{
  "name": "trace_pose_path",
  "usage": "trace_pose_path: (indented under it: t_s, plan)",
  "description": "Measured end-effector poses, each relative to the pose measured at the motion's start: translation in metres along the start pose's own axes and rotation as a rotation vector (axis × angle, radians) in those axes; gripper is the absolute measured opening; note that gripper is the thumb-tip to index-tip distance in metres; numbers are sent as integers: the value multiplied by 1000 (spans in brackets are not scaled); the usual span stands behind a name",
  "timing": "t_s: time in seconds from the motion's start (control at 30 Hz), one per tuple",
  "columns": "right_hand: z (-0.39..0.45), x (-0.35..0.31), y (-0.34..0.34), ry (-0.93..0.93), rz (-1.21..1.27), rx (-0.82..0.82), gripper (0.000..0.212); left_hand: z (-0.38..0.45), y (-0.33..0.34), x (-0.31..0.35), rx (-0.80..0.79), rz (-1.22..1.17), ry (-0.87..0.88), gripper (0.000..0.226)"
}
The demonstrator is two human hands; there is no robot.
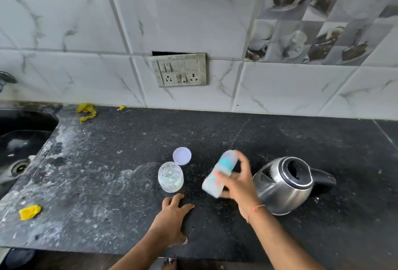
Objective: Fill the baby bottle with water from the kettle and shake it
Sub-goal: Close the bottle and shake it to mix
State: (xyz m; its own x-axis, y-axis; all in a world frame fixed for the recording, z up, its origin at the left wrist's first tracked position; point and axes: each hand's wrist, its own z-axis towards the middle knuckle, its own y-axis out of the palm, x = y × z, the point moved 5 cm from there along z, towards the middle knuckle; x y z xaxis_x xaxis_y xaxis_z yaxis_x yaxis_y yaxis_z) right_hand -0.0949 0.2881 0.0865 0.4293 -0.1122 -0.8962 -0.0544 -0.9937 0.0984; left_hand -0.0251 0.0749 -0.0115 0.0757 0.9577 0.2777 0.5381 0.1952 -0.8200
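Observation:
My right hand [238, 180] grips a baby bottle [218, 174] with a teal collar, held tilted above the dark counter and motion-blurred. A steel kettle [282, 185] with a black handle and open lid stands just right of that hand. My left hand [174, 209] rests flat on the counter, fingers spread, holding nothing. Just beyond it stands a clear open jar [171, 176], and its pale round lid [182, 155] lies behind the jar.
A sink [19, 144] is set into the counter at the left. Yellow scraps lie at the front left [29, 212] and near the back wall [86, 112]. A switch and socket plate [179, 72] sits on the tiled wall.

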Motion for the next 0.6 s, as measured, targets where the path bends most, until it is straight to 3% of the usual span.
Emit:
trace_pose_path:
  t_s: [0.07,0.17,0.2,0.33,0.43,0.57,0.6]
  plan:
    - [5,-1,-7,10,140,102,80,1,-1,1,-4,-2,-5,113]
    - [-5,5,15,27,-141,-143,87,-1,-4,1,7,-6,-14,112]
    - [-6,5,17,40,-151,-140,86,0,-5,1,11,0,-11,112]
    - [1,-2,5,24,157,79,74,0,-5,3,-5,-5,-19,111]
    - [-8,5,20,38,-133,-140,84,0,-4,4,-8,-6,-26,112]
    - [1,0,-1,3,162,101,78,1,-3,6,-4,4,-17,112]
    - [1,-1,1,22,161,87,78,1,-3,5,-3,-2,-24,112]
